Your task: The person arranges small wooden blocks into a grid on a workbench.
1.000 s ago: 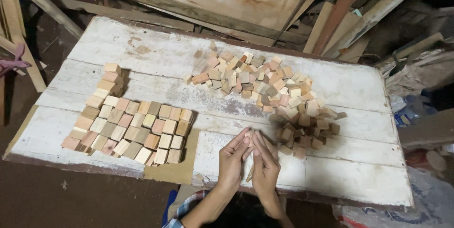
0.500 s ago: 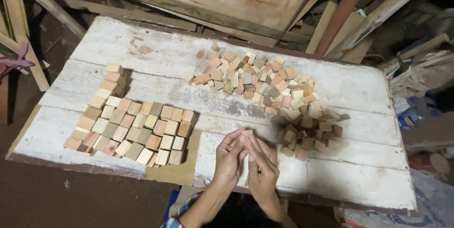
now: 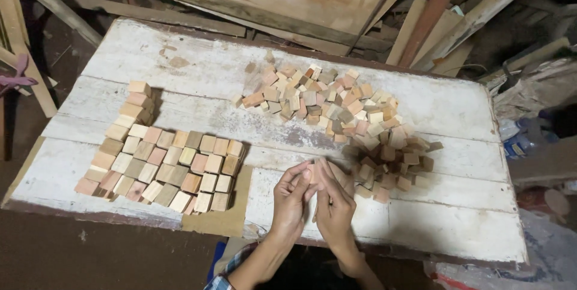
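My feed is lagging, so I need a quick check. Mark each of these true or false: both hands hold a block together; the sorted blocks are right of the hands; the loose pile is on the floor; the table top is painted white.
1. Both hands hold one block. True: the left hand and right hand meet on a small wooden block.
2. The arranged blocks lie right of the hands. False: they lie to the left.
3. The loose pile is on the floor. False: it lies on the table.
4. The table top is white. True, worn.
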